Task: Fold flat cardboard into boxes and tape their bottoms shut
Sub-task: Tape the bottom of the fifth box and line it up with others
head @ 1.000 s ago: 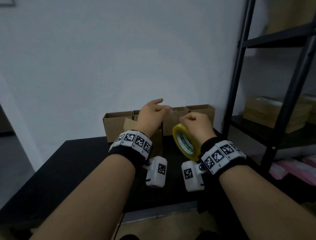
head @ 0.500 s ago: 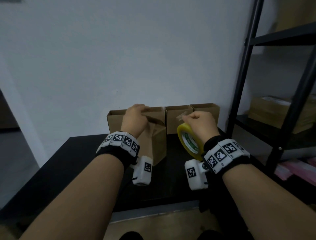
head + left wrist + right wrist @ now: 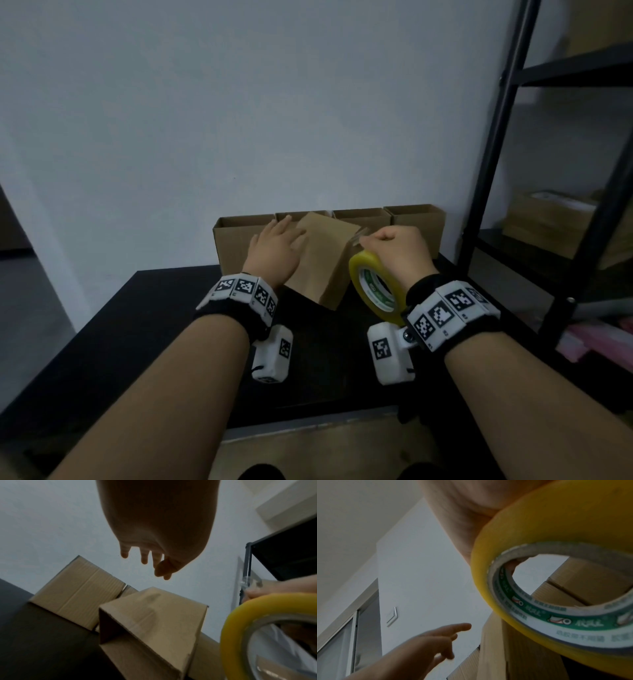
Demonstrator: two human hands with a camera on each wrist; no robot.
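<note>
A folded cardboard box (image 3: 325,263) leans tilted on the black table (image 3: 144,329), with its open end toward me (image 3: 120,635). My left hand (image 3: 277,245) hovers at the box's upper left with its fingers (image 3: 144,557) straight; in the left wrist view they stand clear of the cardboard. My right hand (image 3: 397,246) is curled at the box's upper right corner and grips a yellow tape roll (image 3: 375,291) (image 3: 530,536) (image 3: 240,616). A clear strip of tape (image 3: 245,580) rises from that hand's fingertips.
Several made-up boxes (image 3: 239,233) stand in a row against the white wall behind the tilted one. A black metal shelf rack (image 3: 493,144) rises at the right, with cartons (image 3: 548,219) on its shelves. The table's front edge lies just under my forearms.
My left hand has let go of the box's top and opened, shifting slightly left. The box has tipped further over. My right hand with the tape roll has stayed beside it.
</note>
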